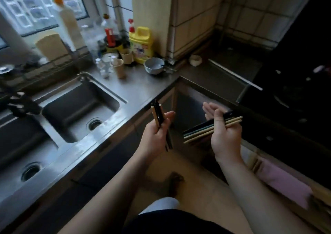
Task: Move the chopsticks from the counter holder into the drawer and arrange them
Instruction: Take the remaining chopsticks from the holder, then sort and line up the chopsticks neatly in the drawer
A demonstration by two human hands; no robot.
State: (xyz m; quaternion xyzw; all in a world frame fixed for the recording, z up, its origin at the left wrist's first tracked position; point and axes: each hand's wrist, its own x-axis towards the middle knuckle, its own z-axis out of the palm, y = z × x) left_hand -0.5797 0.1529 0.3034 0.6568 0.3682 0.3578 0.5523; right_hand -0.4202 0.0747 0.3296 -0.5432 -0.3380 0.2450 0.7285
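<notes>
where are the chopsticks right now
Head view: a few chopsticks stand in the left hand by the counter edge; a bigger bundle lies across the right hand, under its thumb.

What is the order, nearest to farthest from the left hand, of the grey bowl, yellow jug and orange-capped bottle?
1. Grey bowl, on the counter ahead of the left hand.
2. Yellow jug, behind the bowl.
3. Orange-capped bottle, far left by the window.

Chopsticks (197,131) in left hand (155,137), right hand (223,139)

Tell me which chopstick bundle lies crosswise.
The right bundle, sideways across the right hand; the left bundle in the left hand points away toward the counter.
</notes>
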